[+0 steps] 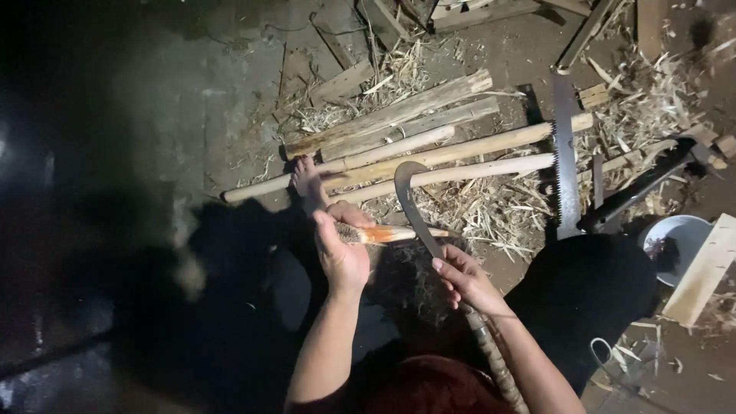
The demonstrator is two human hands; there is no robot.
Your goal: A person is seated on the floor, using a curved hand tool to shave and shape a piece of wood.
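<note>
Sickle with a curved dark blade sits in the right hand, whose grip is closed round the wrapped handle low in the view, the blade arching up and over toward the small stick. That stick, pale with an orange-tinted shaved end, is held in the left hand, grip closed round its near end, its point aimed to the right and touching or just beside the blade's inner edge. A bare foot rests just beyond the left hand, against the nearest of the long poles that lie side by side on the dirt floor. Wood shavings are strewn around them. Farther right lies a toothed saw, with a pale bowl near the person's knee.

My judgement of the risk: the blade works close to the left fingers and above the foot, so a slip off the thin stick could cut either; the light is poor, which makes the edge harder to track
</note>
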